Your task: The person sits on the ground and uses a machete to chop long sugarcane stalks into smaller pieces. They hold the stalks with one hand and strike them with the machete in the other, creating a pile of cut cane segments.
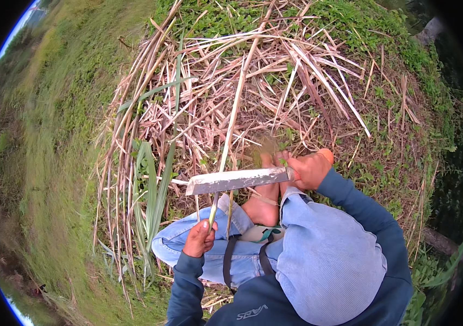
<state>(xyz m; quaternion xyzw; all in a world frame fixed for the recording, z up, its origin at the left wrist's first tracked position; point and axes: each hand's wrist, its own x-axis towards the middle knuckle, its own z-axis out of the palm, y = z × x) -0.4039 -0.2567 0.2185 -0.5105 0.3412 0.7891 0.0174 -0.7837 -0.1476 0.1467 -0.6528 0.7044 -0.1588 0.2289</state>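
Observation:
My left hand (200, 238) is closed around the lower end of a long, thin stalk (235, 108), green near my fingers and pale tan farther up. The stalk slants away from me across the litter of dry pieces. My right hand (312, 169) grips a machete by its orange-ended handle. Its broad blade (237, 180), worn and whitish along the upper side, lies crosswise over the stalk a short way above my left hand. Whether the blade touches the stalk or only passes in front of it, I cannot tell.
Dry, broken stalks (204, 103) cover the ground ahead. Long stalks (117, 163) and green blade-like leaves (155, 195) lie to my left. My bare feet (264, 204) and bent, jeans-clad legs (329, 255) are close below the machete. Grass (52, 136) spreads at the far left.

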